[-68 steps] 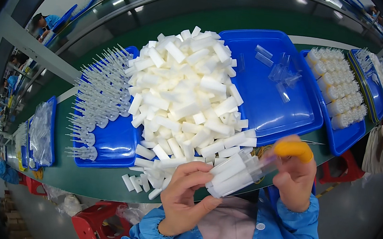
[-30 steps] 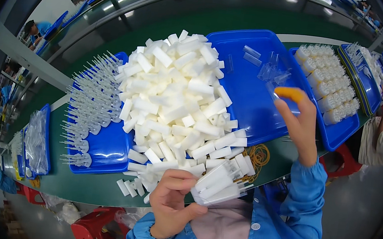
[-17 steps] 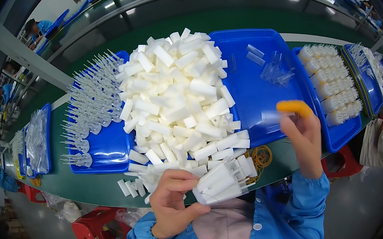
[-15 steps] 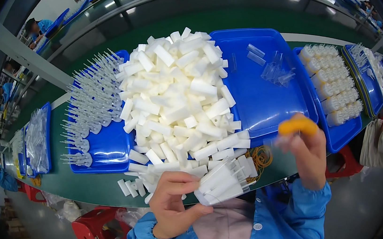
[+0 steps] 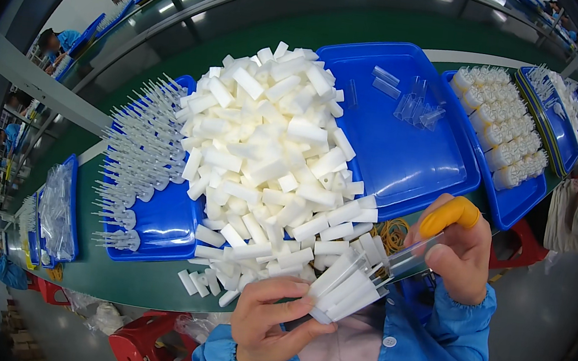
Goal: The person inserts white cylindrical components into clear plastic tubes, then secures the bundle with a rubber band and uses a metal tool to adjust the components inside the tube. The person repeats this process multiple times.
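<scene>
Left hand (image 5: 272, 318) low at chest, fingers (image 5: 305, 293) curled around a fanned bundle of white tubes (image 5: 344, 287). Right hand (image 5: 459, 253) raised beside it, fingers pinching a clear sleeve (image 5: 414, 255), orange finger cot (image 5: 449, 214) on the forefinger. Green bench (image 5: 142, 281) carries blue trays (image 5: 406, 151) and a white tube heap (image 5: 271, 150). Factory hall beyond.

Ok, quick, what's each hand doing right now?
Left hand: closed on a bundle of white sticks.
Right hand: pinching a clear tube, orange finger cot on.
</scene>
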`<action>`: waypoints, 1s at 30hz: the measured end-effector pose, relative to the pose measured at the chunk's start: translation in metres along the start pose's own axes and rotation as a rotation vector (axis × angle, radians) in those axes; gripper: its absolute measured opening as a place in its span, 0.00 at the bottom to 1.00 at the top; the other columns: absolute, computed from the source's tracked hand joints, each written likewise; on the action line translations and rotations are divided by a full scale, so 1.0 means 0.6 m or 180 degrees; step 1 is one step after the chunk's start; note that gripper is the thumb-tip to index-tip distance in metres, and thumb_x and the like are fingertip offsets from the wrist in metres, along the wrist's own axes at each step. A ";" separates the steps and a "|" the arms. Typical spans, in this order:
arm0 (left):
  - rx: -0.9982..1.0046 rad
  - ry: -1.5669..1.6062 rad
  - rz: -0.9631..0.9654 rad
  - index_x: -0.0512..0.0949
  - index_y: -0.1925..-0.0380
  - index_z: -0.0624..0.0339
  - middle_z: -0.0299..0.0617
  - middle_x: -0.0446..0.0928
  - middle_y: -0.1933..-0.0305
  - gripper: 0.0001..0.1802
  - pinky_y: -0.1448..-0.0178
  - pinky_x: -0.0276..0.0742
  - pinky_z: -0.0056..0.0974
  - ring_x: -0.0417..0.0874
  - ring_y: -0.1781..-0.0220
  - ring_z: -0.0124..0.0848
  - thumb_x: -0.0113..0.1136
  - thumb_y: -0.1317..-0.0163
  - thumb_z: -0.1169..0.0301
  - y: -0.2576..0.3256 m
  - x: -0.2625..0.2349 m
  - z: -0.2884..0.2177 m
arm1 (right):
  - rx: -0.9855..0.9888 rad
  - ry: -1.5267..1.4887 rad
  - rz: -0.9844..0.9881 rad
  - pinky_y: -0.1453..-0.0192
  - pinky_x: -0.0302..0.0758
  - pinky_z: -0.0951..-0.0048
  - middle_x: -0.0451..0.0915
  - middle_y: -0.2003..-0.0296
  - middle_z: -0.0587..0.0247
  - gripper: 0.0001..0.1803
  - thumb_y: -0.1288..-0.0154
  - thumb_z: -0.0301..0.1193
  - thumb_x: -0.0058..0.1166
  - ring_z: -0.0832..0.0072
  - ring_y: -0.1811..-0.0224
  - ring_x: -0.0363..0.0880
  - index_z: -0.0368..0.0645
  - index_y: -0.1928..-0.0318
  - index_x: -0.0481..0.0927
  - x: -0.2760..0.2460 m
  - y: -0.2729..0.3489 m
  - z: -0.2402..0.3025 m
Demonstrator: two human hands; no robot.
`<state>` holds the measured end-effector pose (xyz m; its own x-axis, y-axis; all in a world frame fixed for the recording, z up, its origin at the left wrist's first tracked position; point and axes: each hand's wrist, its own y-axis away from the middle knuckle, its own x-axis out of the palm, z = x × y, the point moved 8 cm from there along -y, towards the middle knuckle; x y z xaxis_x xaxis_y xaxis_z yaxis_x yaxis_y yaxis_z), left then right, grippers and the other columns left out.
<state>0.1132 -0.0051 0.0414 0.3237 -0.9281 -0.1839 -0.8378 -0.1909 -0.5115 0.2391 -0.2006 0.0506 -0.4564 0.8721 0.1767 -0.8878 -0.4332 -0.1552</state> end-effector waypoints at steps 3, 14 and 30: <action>0.0048 -0.0018 -0.0116 0.78 0.65 0.61 0.46 0.75 0.58 0.26 0.60 0.80 0.34 0.81 0.60 0.37 0.79 0.69 0.73 -0.004 0.001 -0.004 | 0.0145 -0.0090 0.0123 0.52 0.68 0.74 0.75 0.64 0.61 0.12 0.48 0.22 0.58 0.77 0.62 0.73 0.36 0.62 0.74 0.001 -0.001 -0.004; -0.0033 -0.0002 -0.0042 0.79 0.66 0.61 0.46 0.76 0.59 0.25 0.61 0.79 0.33 0.81 0.60 0.37 0.79 0.69 0.73 -0.007 0.008 -0.002 | 0.0330 -0.0176 0.0343 0.55 0.69 0.76 0.74 0.67 0.64 0.11 0.47 0.19 0.57 0.79 0.63 0.74 0.35 0.62 0.75 0.008 0.001 -0.007; 0.0057 -0.1112 0.1183 0.79 0.54 0.58 0.43 0.68 0.58 0.30 0.56 0.72 0.35 0.74 0.58 0.36 0.75 0.64 0.75 -0.036 0.050 -0.033 | -0.0093 0.0327 0.0425 0.62 0.71 0.77 0.75 0.67 0.62 0.12 0.49 0.19 0.60 0.79 0.68 0.74 0.35 0.62 0.76 0.015 0.003 0.012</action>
<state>0.1325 -0.0349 0.0637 0.1356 -0.7694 -0.6243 -0.9176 0.1402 -0.3721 0.2329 -0.1955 0.0591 -0.5605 0.8265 0.0526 -0.8169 -0.5413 -0.1992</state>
